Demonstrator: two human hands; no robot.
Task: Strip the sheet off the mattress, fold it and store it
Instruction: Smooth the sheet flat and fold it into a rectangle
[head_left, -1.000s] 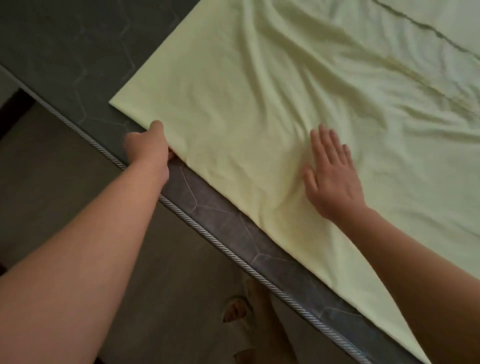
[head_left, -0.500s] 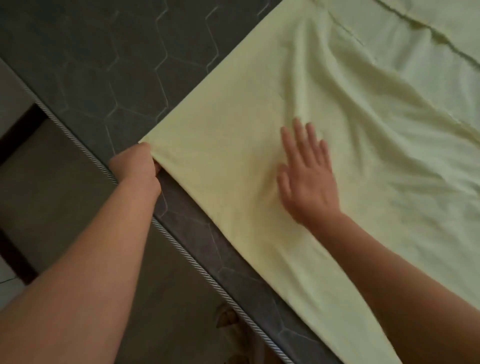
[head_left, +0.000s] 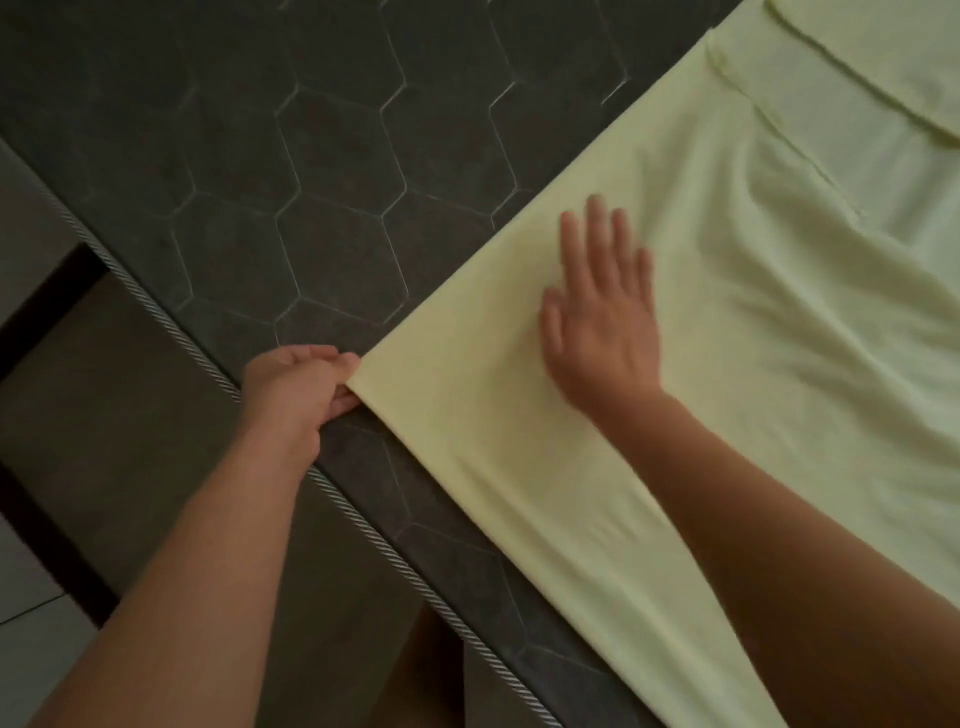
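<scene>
Dark grey quilted mattress (head_left: 322, 171) with a hexagon stitch pattern fills the upper left of the frame, its corded edge (head_left: 363, 525) running diagonally to the bottom centre. The pale yellow sheet (head_left: 753, 374), folded over itself, covers the right half. The right hand (head_left: 597, 317) lies flat and spread on it at centre. The left hand (head_left: 296, 389) pinches the sheet's corner at the mattress edge.
</scene>
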